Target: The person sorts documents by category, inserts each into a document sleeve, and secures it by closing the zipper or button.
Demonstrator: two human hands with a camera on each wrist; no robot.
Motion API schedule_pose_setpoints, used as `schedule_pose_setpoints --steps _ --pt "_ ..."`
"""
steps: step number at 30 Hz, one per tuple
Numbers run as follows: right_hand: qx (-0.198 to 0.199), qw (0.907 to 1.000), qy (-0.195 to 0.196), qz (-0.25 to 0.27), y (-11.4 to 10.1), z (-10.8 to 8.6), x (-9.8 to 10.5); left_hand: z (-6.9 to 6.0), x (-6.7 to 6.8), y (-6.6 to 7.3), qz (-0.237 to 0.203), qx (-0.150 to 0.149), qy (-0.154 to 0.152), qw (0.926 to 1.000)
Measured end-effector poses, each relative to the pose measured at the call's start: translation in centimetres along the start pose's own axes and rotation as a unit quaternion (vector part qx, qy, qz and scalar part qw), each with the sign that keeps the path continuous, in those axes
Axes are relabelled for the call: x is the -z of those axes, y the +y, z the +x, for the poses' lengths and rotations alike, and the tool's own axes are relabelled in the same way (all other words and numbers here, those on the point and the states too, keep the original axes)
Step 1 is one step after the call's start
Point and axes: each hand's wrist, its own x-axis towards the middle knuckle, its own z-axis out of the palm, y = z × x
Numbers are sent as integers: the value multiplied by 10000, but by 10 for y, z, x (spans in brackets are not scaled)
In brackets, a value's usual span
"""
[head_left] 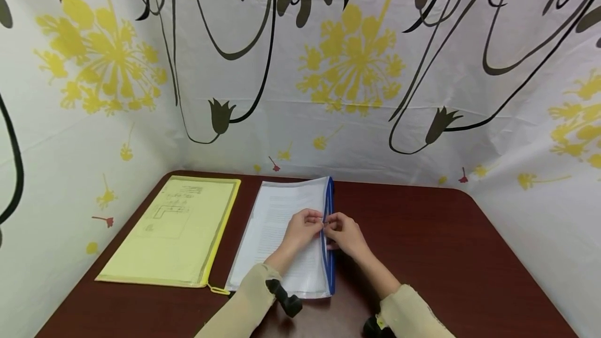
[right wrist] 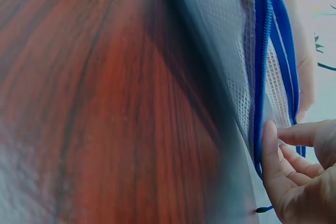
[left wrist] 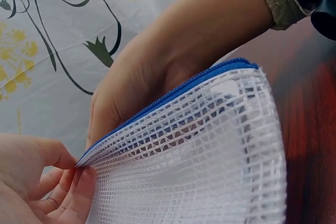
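Observation:
A white mesh zipper pouch (head_left: 291, 200) with a blue zipper (head_left: 331, 275) along its right side lies on the table, a printed sheet showing through it. The zipper side gapes, with its two blue edges apart in the right wrist view. My left hand (head_left: 302, 228) pinches the upper edge between thumb and fingers, midway along that side. Facing it, my right hand (head_left: 345, 233) pinches the zipper edge, thumb outside (right wrist: 270, 142). In the left wrist view the right fingertips are hidden behind the mesh.
Left of the white pouch lies a yellow zipper pouch (head_left: 164, 228) with a drawing sheet inside and a yellow loop (head_left: 218, 290) at its corner. The dark red wooden table (head_left: 422, 244) extends to the right. Patterned cloth (head_left: 281, 77) hangs around its back and sides.

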Motion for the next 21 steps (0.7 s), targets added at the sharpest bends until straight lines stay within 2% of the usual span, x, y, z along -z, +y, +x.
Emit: schedule_pose_setpoints --steps 13,21 --pt "50 10000 31 -10 2 8 15 -2 0 -1 -189 68 8 9998" --pt "87 9997 218 -86 1 25 27 1 -1 -5 -215 120 24 9997"
